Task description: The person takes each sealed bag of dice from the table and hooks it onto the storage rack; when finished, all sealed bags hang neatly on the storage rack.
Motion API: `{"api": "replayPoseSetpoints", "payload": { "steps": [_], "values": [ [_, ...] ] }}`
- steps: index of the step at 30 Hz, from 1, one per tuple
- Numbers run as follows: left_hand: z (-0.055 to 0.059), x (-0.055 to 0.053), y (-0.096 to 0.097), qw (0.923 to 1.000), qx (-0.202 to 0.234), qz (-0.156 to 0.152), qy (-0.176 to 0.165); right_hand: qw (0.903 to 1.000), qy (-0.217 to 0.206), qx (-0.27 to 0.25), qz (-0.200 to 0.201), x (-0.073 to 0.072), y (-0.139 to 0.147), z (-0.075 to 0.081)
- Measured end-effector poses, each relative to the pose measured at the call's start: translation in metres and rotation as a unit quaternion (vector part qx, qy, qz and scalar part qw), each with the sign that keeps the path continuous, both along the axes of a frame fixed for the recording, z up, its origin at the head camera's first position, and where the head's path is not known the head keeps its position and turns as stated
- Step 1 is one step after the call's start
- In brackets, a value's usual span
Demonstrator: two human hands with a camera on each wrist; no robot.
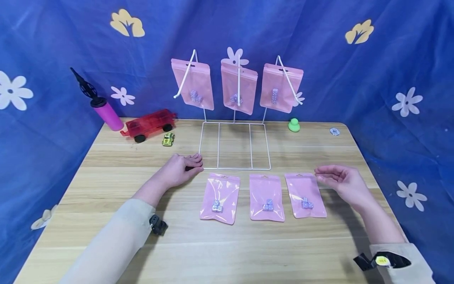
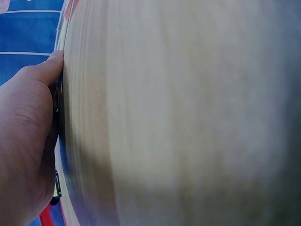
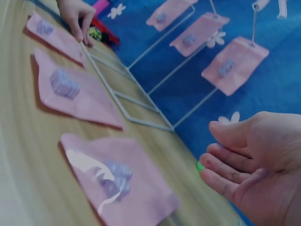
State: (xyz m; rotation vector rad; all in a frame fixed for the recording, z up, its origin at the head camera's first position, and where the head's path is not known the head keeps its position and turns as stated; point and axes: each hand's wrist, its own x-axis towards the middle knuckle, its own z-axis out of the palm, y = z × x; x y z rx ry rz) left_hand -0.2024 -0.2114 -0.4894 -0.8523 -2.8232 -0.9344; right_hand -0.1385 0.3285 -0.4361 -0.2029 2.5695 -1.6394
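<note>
The left hand (image 1: 180,170) is pinching the rack (image 1: 237,169) at its front left corner. The right hand (image 1: 343,184), fingers loosely bent, is hovering beside the rightmost of three bags (image 1: 265,189) on the table (image 1: 248,254); three more are hanging from the rack.

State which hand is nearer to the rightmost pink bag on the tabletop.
Right: the right hand is beside the top right corner of the bag; the left hand is well to its left, at the white rack.

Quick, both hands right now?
Left hand: closed, pinching the white wire rack at its front-left corner.
Right hand: open, holding nothing, beside the rightmost flat pink bag.
</note>
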Motion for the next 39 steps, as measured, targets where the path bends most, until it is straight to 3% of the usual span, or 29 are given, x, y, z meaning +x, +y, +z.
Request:
{"api": "replayPoseSetpoints", "payload": {
  "steps": [5,14,27,39],
  "values": [
    [-0.001,-0.001,-0.001,1.0,-0.002,0.002,-0.002,0.9998,-0.016,-0.007,-0.011,0.006,0.01,-0.016],
    [-0.001,-0.001,-0.002,1.0,0.001,0.003,-0.002,0.9985,-0.044,0.028,-0.019,0.015,0.021,-0.035],
    [-0.002,-0.001,-0.003,0.9999,-0.004,0.01,-0.01,0.9928,-0.105,0.048,-0.031,0.013,0.013,-0.041],
    [-0.001,-0.001,-0.001,0.9999,-0.005,0.01,-0.012,0.9904,-0.117,0.067,-0.03,0.011,0.007,-0.042]
  ]
}}
